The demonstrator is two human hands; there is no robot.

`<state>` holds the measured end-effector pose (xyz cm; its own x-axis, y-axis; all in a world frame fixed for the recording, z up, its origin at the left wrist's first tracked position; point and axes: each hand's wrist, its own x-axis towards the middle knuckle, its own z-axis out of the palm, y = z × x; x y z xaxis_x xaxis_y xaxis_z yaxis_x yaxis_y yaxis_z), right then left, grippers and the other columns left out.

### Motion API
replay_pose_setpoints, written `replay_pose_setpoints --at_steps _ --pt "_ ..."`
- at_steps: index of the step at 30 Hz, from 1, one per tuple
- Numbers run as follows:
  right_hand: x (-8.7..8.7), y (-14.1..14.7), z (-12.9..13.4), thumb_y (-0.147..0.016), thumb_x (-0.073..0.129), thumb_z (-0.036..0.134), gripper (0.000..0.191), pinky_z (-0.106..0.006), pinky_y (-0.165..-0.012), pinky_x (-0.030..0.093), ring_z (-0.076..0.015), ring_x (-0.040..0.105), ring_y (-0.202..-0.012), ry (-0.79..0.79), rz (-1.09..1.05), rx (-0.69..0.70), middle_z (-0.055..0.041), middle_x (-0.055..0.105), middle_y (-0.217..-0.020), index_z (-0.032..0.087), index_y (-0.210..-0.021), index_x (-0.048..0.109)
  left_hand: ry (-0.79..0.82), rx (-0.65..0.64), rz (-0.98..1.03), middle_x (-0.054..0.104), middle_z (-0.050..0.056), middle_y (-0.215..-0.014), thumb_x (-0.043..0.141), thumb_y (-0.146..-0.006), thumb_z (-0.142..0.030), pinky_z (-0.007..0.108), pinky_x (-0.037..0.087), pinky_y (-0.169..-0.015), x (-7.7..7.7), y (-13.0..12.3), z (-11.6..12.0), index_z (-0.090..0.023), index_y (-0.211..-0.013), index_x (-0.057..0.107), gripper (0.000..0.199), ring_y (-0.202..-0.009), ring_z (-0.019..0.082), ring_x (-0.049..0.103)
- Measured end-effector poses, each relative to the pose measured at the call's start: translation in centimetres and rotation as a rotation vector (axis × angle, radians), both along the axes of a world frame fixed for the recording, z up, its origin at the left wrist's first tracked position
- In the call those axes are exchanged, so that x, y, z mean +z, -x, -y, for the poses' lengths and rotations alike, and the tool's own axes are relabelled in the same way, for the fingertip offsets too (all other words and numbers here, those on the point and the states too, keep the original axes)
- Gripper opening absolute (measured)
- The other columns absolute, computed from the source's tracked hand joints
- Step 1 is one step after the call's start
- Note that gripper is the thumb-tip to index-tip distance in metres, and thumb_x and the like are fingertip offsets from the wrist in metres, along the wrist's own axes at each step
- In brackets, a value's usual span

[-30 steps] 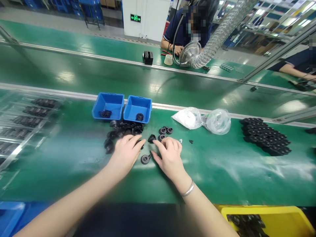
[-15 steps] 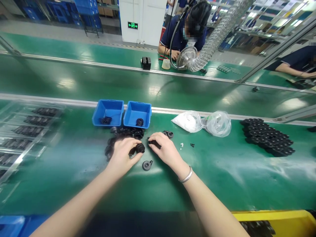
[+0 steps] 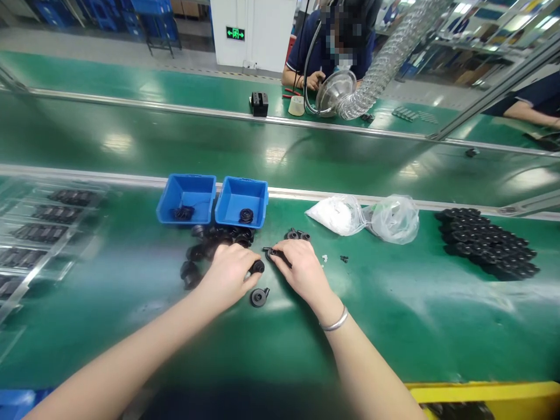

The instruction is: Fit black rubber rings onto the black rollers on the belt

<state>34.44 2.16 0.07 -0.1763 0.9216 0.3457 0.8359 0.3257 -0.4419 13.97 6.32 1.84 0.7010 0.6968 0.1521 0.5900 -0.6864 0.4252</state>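
Note:
My left hand (image 3: 231,273) is closed on a round black part (image 3: 258,266), which shows between thumb and fingertips. Just to its right, my right hand (image 3: 301,269) grips a black disc-shaped part with a short spout (image 3: 272,252); my fingers cover much of it. Between and below the hands, a similar black spouted part (image 3: 259,297) lies flat on the green table (image 3: 385,338). Behind my left hand is a heap of round black parts (image 3: 196,252). More spouted parts (image 3: 297,234) lie beyond my right hand.
Two blue bins (image 3: 186,198) with black rings stand behind the heap. Clear bags (image 3: 339,216), small white and black bits (image 3: 344,258) and stacked black parts (image 3: 487,242) are rightward. Clear trays (image 3: 52,233) lie left, a yellow bin (image 3: 520,399) front right. A person (image 3: 315,52) works opposite.
My left hand has moved slightly right with its part, closer to my right hand. More of the spouted part now shows at my right fingertips. The view has shifted a little.

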Motion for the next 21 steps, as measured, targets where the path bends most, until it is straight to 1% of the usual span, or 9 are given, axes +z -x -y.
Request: replay_pose_setpoints --at_steps 3,7,10,12,14,16,18,20,21 --pt "0.1 -0.1 0.2 -0.096 0.055 0.025 0.012 -0.042 -0.092 0.042 -0.0236 0.061 -0.098 0.002 0.061 -0.002 -0.008 0.07 -0.098 0.019 -0.102 0.063 -0.065 -0.034 -0.067 0.069 0.008 -0.113 0.059 -0.092 -0.029 0.041 0.037 -0.08 -0.4 -0.5 -0.2 -0.018 -0.105 0.067 0.019 -0.101 0.026 0.061" --pt "0.4 -0.3 0.4 -0.095 0.054 0.024 0.014 -0.042 -0.095 0.04 -0.0242 0.06 -0.1 0.003 0.083 -0.007 -0.0082 0.069 -0.099 0.018 -0.105 0.063 -0.067 -0.013 -0.074 0.07 0.009 -0.111 0.057 -0.094 -0.027 0.04 0.038 -0.079 -0.4 -0.4 -0.4 -0.017 -0.116 0.062 0.025 -0.098 0.024 0.062" --pt "0.7 -0.4 0.6 -0.094 0.053 0.022 0.017 -0.043 -0.096 0.04 -0.025 0.059 -0.103 0.0 0.077 -0.018 -0.0094 0.069 -0.103 0.018 -0.108 0.063 -0.08 0.019 -0.044 0.071 0.007 -0.114 0.048 -0.097 -0.018 0.039 0.037 -0.081 0.1 0.5 -0.6 -0.019 -0.119 0.06 0.025 -0.102 0.024 0.062" --pt "1.0 -0.3 0.7 -0.093 0.053 0.021 0.022 -0.044 -0.098 0.04 -0.0253 0.058 -0.106 -0.012 0.062 -0.025 -0.0101 0.068 -0.108 0.018 -0.112 0.062 -0.102 0.063 -0.041 0.071 0.006 -0.116 0.043 -0.096 -0.012 0.039 0.036 -0.08 0.7 1.5 -0.5 -0.02 -0.118 0.06 0.029 -0.103 0.023 0.062" --pt "1.3 0.0 0.9 -0.092 0.052 0.021 0.028 -0.045 -0.1 0.039 -0.0255 0.057 -0.11 -0.021 0.04 -0.002 -0.0106 0.066 -0.113 0.018 -0.119 0.06 -0.12 0.121 -0.059 0.071 0.005 -0.114 0.041 -0.095 -0.01 0.039 0.036 -0.079 1.3 2.6 -0.3 -0.02 -0.116 0.06 0.03 -0.103 0.024 0.062" --pt "1.6 0.4 0.9 -0.092 0.053 0.022 0.032 -0.046 -0.103 0.037 -0.026 0.054 -0.116 -0.004 0.039 0.072 -0.0103 0.064 -0.12 0.019 -0.124 0.057 -0.119 0.176 -0.097 0.071 0.006 -0.114 0.044 -0.096 -0.015 0.039 0.036 -0.078 1.8 3.7 0.2 -0.021 -0.114 0.061 0.026 -0.102 0.024 0.062" --pt "1.8 0.9 0.8 -0.094 0.052 0.023 0.032 -0.049 -0.105 0.033 -0.0268 0.051 -0.122 0.03 0.074 0.162 -0.0081 0.063 -0.127 0.022 -0.126 0.057 -0.107 0.184 -0.14 0.069 0.006 -0.116 0.052 -0.094 -0.023 0.039 0.036 -0.079 1.8 4.5 0.6 -0.022 -0.114 0.061 0.022 -0.103 0.026 0.06" --pt "1.8 1.2 0.6 -0.096 0.052 0.023 0.026 -0.051 -0.107 0.03 -0.0275 0.048 -0.126 0.053 0.118 0.213 -0.0055 0.065 -0.124 0.024 -0.121 0.06 -0.11 0.157 -0.176 0.067 0.007 -0.119 0.062 -0.09 -0.028 0.04 0.036 -0.081 1.5 4.9 1.0 -0.022 -0.115 0.06 0.026 -0.106 0.027 0.058" --pt "1.7 1.3 0.6 -0.096 0.052 0.022 0.023 -0.052 -0.108 0.028 -0.0279 0.048 -0.126 0.053 0.13 0.215 -0.0052 0.067 -0.12 0.023 -0.116 0.062 -0.12 0.141 -0.188 0.066 0.007 -0.119 0.065 -0.087 -0.028 0.04 0.035 -0.082 1.2 5.0 1.2 -0.022 -0.115 0.06 0.029 -0.107 0.028 0.057"
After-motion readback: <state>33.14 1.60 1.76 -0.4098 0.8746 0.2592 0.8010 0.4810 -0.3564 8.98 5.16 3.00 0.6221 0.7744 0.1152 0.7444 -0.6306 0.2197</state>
